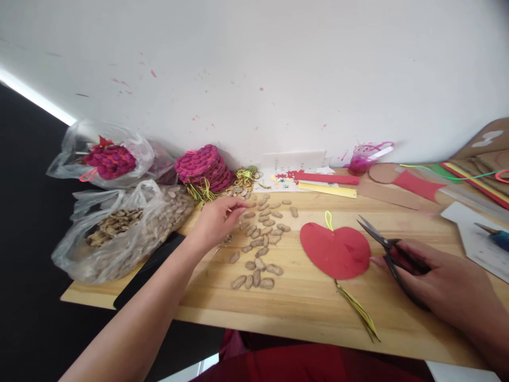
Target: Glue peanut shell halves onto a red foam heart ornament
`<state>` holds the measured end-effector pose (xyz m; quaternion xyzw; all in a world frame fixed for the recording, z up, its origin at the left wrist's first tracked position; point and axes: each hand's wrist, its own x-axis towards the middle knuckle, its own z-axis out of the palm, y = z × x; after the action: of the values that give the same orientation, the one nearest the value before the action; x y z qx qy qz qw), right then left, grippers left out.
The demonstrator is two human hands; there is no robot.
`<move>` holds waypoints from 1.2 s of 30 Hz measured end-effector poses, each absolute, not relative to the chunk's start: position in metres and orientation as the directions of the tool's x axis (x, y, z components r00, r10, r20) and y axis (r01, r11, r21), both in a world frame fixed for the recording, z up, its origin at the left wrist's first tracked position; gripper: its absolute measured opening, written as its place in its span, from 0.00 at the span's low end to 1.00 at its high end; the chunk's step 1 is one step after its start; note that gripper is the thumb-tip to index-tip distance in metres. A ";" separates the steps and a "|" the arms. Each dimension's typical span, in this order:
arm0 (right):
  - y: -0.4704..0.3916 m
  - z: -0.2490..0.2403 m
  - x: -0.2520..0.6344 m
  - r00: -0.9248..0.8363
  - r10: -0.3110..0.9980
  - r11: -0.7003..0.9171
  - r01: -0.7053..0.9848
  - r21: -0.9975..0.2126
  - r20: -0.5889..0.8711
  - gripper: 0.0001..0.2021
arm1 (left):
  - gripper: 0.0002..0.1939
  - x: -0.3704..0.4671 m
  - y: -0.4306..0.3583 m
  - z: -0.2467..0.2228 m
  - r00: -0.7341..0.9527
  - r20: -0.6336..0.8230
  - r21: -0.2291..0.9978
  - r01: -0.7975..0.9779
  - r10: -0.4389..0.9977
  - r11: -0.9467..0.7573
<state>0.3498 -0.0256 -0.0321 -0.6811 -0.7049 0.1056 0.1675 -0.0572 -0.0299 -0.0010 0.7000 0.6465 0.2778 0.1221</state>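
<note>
My left hand [222, 220] hovers over the left edge of the loose peanuts [264, 231], thumb and fingertips pressed together; whatever they may pinch is too small to make out. In my right hand [433, 281] are black-handled scissors [384, 241], their blades slightly apart and pointing up-left. Just left of the scissors, a red heart-shaped piece [336, 252] lies flat on the wooden table [294, 313]. A yellow-green loop [328, 220] sticks out at its top and a green-yellow tassel [360, 310] hangs from its lower tip.
Clear bags of peanuts [115, 228] and purple-red pieces [111, 159] stand left. Behind are stacked purple-red pieces [204, 167], a yellow strip [328, 189], a red roll [326, 178] and a purple-stained cup [360, 159]. A pointed blue-handled tool [497, 236] lies right.
</note>
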 end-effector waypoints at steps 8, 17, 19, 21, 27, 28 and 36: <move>-0.027 -0.033 0.348 -0.088 0.989 0.122 0.940 -0.319 0.120 0.23 | 0.38 -0.023 -0.124 -0.027 0.277 0.184 0.204 0.928 0.943 -0.312; -0.030 -0.033 0.350 -0.126 0.983 0.166 0.919 -0.358 0.133 0.21 | 0.38 0.011 -0.106 -0.044 0.231 0.023 0.121 0.965 0.973 -0.232; -0.031 -0.033 0.350 -0.151 0.978 0.195 0.912 -0.361 0.145 0.20 | 0.36 0.013 -0.099 -0.047 0.226 0.029 0.120 0.966 0.974 -0.228; -0.031 -0.033 0.350 -0.173 0.973 0.219 0.908 -0.358 0.156 0.20 | 0.35 0.014 -0.091 -0.048 0.222 0.042 0.126 0.966 0.974 -0.226; -0.028 -0.034 0.348 -0.191 0.959 0.247 0.927 -0.282 0.211 0.18 | 0.35 0.019 -0.056 -0.045 0.187 0.013 0.157 0.970 0.982 -0.187; -0.028 -0.034 0.348 -0.188 0.957 0.243 0.936 -0.254 0.222 0.17 | 0.35 0.020 -0.050 -0.045 0.185 0.009 0.160 0.970 0.983 -0.184; -0.025 -0.019 0.368 -0.122 0.982 0.134 0.988 -0.075 0.141 0.16 | 0.33 0.019 -0.035 -0.045 0.170 0.092 0.174 0.967 0.981 -0.184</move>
<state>0.3679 -0.0250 -0.0195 -0.6579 -0.7488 -0.0186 0.0780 0.0189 -0.0354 -0.0445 0.7639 0.6377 0.0915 0.0377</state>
